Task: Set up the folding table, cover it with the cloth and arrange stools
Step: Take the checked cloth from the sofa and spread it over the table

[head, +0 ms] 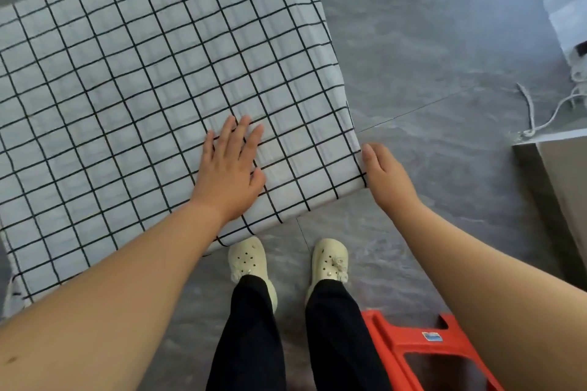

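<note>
Smoothing looks like the step in hand: the cloth [143, 89] covers the worktop, which is hidden beneath it, so I judge setup and covering nearly done and the stools left. Left hand [228, 168] lies flat by the near right corner, fingers [244, 127] slightly spread; right hand [386, 174] touches that corner's hanging edge, and I cannot tell whether it pinches. A red stool [413, 349] sits by my right leg; open floor [428, 73] runs rightward to a cable [529, 105]
</note>
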Action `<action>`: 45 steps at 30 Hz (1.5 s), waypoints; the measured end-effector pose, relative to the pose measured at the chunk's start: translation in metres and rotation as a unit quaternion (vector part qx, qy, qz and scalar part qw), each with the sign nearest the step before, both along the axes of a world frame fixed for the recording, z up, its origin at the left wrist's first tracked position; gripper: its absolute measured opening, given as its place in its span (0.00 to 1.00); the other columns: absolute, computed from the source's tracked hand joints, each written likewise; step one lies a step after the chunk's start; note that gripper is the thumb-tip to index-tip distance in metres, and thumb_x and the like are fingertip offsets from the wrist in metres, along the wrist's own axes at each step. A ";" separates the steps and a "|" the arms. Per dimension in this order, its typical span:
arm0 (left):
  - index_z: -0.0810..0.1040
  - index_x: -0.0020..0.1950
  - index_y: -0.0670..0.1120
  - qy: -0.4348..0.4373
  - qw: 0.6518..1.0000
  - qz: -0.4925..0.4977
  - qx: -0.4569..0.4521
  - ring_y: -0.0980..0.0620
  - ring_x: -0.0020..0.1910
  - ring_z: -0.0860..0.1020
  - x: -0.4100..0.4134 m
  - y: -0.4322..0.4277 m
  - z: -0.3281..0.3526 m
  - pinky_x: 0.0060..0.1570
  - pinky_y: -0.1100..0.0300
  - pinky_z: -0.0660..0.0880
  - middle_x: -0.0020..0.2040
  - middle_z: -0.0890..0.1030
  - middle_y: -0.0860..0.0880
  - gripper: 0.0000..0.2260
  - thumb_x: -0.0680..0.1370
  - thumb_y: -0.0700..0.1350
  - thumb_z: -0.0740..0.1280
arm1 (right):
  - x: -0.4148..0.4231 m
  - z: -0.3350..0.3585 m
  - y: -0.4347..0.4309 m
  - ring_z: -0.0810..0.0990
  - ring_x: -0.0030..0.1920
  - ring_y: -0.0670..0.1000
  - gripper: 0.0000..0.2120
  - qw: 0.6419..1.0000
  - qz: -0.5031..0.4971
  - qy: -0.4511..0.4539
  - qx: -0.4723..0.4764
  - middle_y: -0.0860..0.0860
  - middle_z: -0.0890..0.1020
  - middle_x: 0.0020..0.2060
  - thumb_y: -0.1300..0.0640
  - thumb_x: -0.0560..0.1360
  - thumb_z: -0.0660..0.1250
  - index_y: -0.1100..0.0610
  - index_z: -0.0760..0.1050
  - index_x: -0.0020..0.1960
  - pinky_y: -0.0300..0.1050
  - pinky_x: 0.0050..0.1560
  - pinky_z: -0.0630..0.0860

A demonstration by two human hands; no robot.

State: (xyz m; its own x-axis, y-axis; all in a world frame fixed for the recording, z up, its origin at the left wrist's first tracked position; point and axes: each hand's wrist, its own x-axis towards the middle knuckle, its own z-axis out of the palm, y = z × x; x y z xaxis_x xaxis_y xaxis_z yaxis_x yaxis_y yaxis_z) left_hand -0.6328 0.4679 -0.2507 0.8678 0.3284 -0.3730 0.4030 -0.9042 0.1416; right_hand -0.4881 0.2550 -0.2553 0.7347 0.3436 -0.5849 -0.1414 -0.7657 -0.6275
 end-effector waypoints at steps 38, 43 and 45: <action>0.46 0.77 0.50 -0.063 0.993 0.067 0.072 0.46 0.76 0.41 0.093 0.063 -0.016 0.72 0.40 0.40 0.78 0.44 0.49 0.28 0.80 0.59 0.45 | 0.085 -0.003 0.107 0.45 0.76 0.45 0.28 0.980 0.156 -0.068 0.100 0.47 0.49 0.77 0.47 0.82 0.51 0.52 0.47 0.77 0.42 0.74 0.44; 0.41 0.77 0.52 -0.039 0.994 0.048 0.085 0.46 0.75 0.38 0.101 0.072 -0.023 0.71 0.38 0.40 0.78 0.40 0.49 0.30 0.78 0.62 0.43 | 0.081 -0.007 0.109 0.58 0.73 0.45 0.25 0.985 0.071 0.113 0.107 0.44 0.63 0.73 0.42 0.81 0.50 0.49 0.57 0.75 0.34 0.64 0.51; 0.41 0.77 0.52 -0.037 0.994 0.047 0.087 0.45 0.75 0.38 0.101 0.073 -0.024 0.71 0.38 0.40 0.78 0.40 0.49 0.30 0.78 0.63 0.43 | 0.083 -0.008 0.111 0.59 0.73 0.46 0.27 0.982 0.026 0.158 0.096 0.47 0.65 0.72 0.39 0.80 0.48 0.52 0.62 0.74 0.35 0.64 0.53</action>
